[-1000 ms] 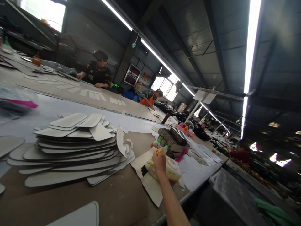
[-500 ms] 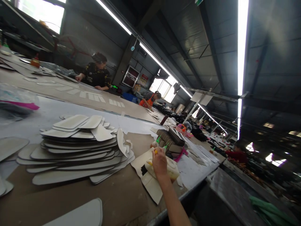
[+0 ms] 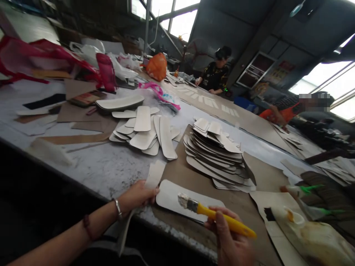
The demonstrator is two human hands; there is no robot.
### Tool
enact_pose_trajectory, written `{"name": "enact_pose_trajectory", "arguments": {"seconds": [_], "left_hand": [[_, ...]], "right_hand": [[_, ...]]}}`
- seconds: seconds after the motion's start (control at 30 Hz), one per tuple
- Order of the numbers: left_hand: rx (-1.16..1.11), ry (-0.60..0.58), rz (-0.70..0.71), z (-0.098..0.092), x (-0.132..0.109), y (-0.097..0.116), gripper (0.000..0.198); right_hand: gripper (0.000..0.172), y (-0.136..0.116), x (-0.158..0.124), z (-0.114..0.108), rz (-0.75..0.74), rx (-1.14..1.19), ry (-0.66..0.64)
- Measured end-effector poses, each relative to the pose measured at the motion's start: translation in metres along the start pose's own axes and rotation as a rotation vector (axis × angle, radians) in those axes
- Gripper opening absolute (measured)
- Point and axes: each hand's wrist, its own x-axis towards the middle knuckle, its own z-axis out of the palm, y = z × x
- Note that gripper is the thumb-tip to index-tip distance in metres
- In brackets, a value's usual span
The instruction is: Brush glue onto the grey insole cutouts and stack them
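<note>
My right hand [image 3: 231, 236] is closed round the yellow handle of a paintbrush [image 3: 227, 220]. The brush's whitish, coated bristles are over a pale, round-cornered panel [image 3: 173, 197] lying on brown sheet material [image 3: 183, 173]. At the panel's left end my left hand [image 3: 140, 195] pinches a long off-white strip [image 3: 155, 173]. One end of that strip sticks up above the fingers, and the other hangs past the table's front edge. Whether my left fingertips also touch the panel, I cannot tell. On the right lies a stained, translucent plastic jug [image 3: 318, 236] with an opening in its side.
Beyond the panel rises a tall stack of similar panels [image 3: 216, 159]. Narrower white pieces [image 3: 146, 133] are heaped to its left. Bottles with green nozzles [image 3: 307, 190] stand at right. Bags, including an orange one [image 3: 156, 66], lie farther back. Two people work across the tables.
The view has swung left and down. My right hand has moved from the jug to above the panel with the brush. My left hand and its strip have come into view.
</note>
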Motion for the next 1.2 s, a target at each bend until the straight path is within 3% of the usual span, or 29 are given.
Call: {"name": "enact_pose_trajectory", "arguments": {"seconds": [0.13, 0.6, 0.87, 1.2], "left_hand": [[-0.027, -0.05, 0.023, 0.001, 0.006, -0.007, 0.032], [-0.025, -0.046, -0.013, -0.001, -0.001, 0.006, 0.03], [-0.043, -0.001, -0.005, 0.001, 0.002, -0.007, 0.027], [0.046, 0.036, -0.053, 0.002, -0.007, 0.003, 0.034]], "right_hand": [[0.036, 0.001, -0.012, 0.031, 0.087, 0.056, -0.087], [0.039, 0.003, -0.02, 0.051, 0.129, -0.025, -0.054], [0.043, 0.025, -0.007, 0.008, 0.024, -0.302, 0.103], [0.047, 0.026, 0.009, -0.044, -0.093, -0.484, 0.268]]}}
